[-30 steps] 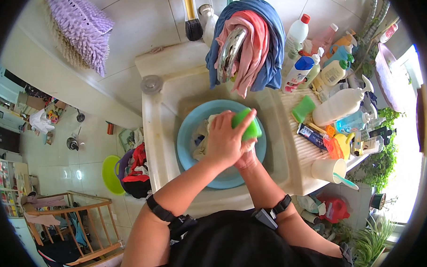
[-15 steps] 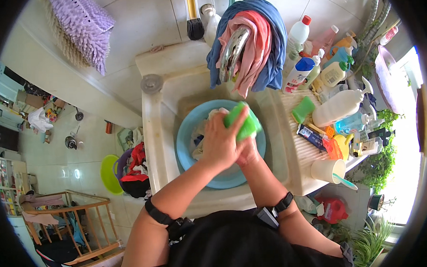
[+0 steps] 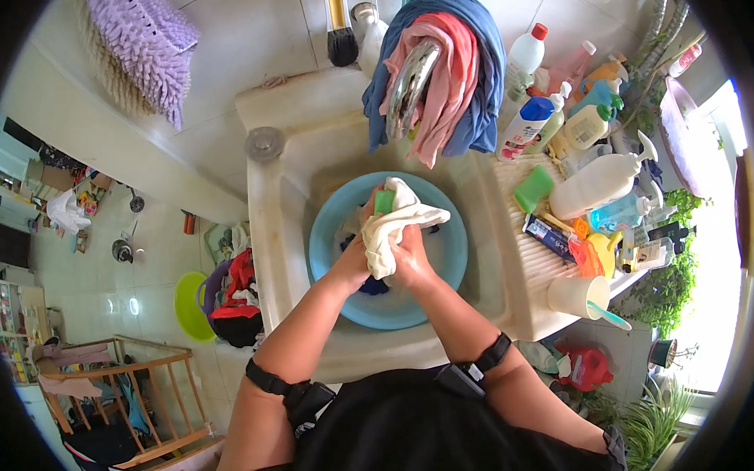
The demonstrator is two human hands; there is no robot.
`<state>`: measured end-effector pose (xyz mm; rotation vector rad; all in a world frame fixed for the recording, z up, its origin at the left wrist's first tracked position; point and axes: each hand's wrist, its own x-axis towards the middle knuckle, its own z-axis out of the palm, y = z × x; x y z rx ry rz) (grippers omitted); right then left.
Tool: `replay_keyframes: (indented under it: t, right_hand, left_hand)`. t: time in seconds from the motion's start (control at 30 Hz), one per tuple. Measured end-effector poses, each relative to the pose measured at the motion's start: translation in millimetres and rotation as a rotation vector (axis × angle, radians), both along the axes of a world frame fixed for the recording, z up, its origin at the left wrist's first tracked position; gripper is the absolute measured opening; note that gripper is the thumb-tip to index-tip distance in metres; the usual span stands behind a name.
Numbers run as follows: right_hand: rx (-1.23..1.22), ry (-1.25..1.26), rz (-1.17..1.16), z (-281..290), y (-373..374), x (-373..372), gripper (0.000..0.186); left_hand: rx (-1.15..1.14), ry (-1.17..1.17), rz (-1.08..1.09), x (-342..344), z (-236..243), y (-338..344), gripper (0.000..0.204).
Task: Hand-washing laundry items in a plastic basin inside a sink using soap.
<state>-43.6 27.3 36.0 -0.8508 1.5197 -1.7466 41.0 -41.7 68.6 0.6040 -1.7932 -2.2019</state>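
Cream-white, limp cloth (image 3: pixel 399 225) bunches in your right hand's (image 3: pixel 412 255) grip while your left hand (image 3: pixel 355 257) clasps a green rectangular block (image 3: pixel 383 202), above the round light-blue plastic basin's (image 3: pixel 384 321) middle, seemingly for scrubbing, which next calls for steadying the fabric.

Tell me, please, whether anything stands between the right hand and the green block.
Yes: in the head view, the cream cloth lies between the right hand and the green block. Whether hand and block touch beneath it is hidden.
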Motion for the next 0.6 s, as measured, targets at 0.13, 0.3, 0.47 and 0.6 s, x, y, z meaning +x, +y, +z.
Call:
replay_keyframes:
  t: [0.13, 0.3, 0.47, 0.6]
  right_hand:
    - [-0.071, 0.05, -0.23, 17, -2, 11, 0.039]
    - [-0.068, -0.285, -0.5, 36, -10, 18, 0.025]
    - [-0.058, -0.556, -0.511, 42, -19, 2, 0.024]
    - [0.007, -0.786, -0.45, 40, -20, -17, 0.026]
  left_hand:
    - [0.193, -0.027, -0.154, 11, 2, 1, 0.059]
    - [0.268, -0.063, -0.004, 9, -6, 8, 0.048]
    - [0.058, 0.02, -0.005, 5, -13, 14, 0.055]
    - [-0.107, 0.15, 0.065, 2, -1, 23, 0.062]
